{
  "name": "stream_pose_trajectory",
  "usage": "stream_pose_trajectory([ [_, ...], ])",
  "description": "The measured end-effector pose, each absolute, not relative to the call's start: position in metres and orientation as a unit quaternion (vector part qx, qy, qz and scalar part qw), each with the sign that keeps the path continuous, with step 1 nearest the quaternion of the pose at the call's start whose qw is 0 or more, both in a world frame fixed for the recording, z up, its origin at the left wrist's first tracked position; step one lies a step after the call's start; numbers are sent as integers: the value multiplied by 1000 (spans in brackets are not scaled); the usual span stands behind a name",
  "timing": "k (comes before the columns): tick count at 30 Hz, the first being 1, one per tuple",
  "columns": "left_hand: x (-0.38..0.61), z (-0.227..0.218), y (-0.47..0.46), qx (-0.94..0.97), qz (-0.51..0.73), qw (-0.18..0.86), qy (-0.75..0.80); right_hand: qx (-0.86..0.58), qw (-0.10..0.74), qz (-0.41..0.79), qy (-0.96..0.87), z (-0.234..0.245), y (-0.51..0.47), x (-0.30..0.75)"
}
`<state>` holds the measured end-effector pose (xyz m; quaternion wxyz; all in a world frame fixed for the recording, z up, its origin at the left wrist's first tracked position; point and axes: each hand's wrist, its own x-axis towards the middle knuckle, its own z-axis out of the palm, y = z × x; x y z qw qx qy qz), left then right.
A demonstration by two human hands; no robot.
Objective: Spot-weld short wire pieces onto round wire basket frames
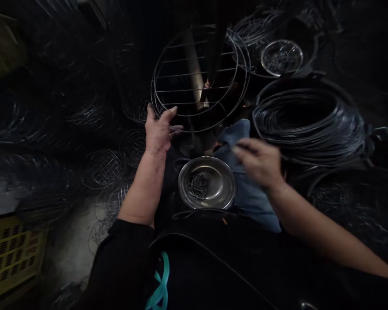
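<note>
head view: left hand (158,134) grips the wire rack (177,90), which extends ahead and rightward of it. right hand (261,161) is blurred, its hold indeterminable; steel bowl (220,183) to its left.

Stretched the left arm (144,185) forward, bare below a black sleeve (116,249), with the wrist (158,153) nearly straight. Held the left hand (160,129) with thumb and forefinger parted. Angled the bare right forearm (320,234) forward and inward, and curled the right hand (261,161), blurred, with fingers bent toward the thumb, well apart from the left.
</note>
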<state>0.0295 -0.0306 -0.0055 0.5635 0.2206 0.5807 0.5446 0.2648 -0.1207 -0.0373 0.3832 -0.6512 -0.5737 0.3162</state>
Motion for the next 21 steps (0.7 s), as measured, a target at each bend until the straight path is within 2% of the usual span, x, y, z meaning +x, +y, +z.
stream_pose_trajectory([
  [2, 31, -5, -33, 214, 545, 566, 580, -571, 209, 430, -667, -55, -150, 245],
  [4, 32, -3, -36, 207, 546, 565, 583, -545, 56, 440, -712, -71, -162, 224],
  [6, 33, -2, -38, 200, 549, 560, 587, -573, -40, 389, -720, -83, -165, 205],
  [8, 33, -2, -41, 200, 553, 555, 588, -604, -89, 339, -716, -89, -167, 189],
  [13, 34, -5, -46, 211, 557, 557, 579, -587, -102, 277, -754, -91, -172, 168],
  [19, 34, -5, -53, 203, 552, 566, 577, -624, -64, 322, -709, -101, -153, 193],
  [21, 32, -6, -54, 203, 551, 570, 575, -624, -19, 349, -699, -104, -151, 204],
])
